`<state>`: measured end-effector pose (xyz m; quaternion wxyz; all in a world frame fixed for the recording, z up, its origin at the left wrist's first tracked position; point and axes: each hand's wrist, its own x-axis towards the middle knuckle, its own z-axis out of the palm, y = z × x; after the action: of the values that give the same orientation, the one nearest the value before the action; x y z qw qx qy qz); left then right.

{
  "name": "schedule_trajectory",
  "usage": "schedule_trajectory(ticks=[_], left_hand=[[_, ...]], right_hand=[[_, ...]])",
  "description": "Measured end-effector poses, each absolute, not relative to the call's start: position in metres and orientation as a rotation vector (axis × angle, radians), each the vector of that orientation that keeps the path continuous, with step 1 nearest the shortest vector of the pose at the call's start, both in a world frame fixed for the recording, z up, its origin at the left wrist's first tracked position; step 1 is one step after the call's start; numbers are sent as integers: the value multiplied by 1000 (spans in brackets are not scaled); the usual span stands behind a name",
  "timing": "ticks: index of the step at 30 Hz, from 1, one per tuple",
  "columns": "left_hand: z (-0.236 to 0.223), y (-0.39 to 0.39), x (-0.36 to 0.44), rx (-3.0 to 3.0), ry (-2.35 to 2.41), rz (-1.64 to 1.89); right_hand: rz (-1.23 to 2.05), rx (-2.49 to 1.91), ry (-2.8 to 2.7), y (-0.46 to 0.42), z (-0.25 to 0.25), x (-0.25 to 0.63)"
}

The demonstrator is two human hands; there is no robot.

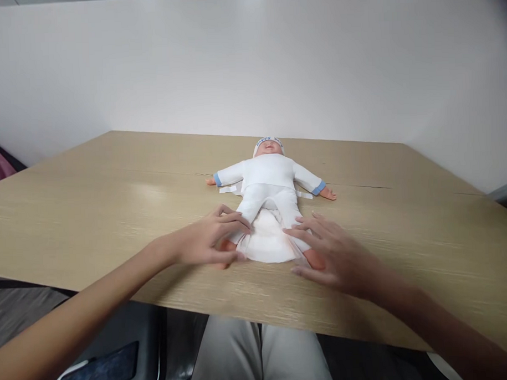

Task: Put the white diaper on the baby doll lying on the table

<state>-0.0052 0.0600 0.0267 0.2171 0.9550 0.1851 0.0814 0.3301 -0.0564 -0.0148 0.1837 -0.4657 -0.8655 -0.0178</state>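
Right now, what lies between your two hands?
Between the left hand and right hand are the doll's legs, with an open white diaper spread between them, as the head view shows.

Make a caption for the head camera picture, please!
Left hand and right hand at the legs of a doll lying over a white diaper on a table.

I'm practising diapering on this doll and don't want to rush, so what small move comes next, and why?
Probably grip the diaper's front edge with the left hand and right hand and fold it up between the doll's legs: that panel lies spread there, both hands are beside it, and the tabs stick out unfastened near the waist.
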Motion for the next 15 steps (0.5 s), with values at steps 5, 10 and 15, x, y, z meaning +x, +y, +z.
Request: schedule_trajectory(ticks=[5,10,15], left_hand=[[8,44,9,2803,714,355],[22,53,16,2696,841,456],[42,90,34,2512,846,743]], right_hand=[[-265,-1353,-2313,-57,-36,311],[-142,-1334,-2125,-36,-31,322],[7,-1346,-1951,-3,-9,334]])
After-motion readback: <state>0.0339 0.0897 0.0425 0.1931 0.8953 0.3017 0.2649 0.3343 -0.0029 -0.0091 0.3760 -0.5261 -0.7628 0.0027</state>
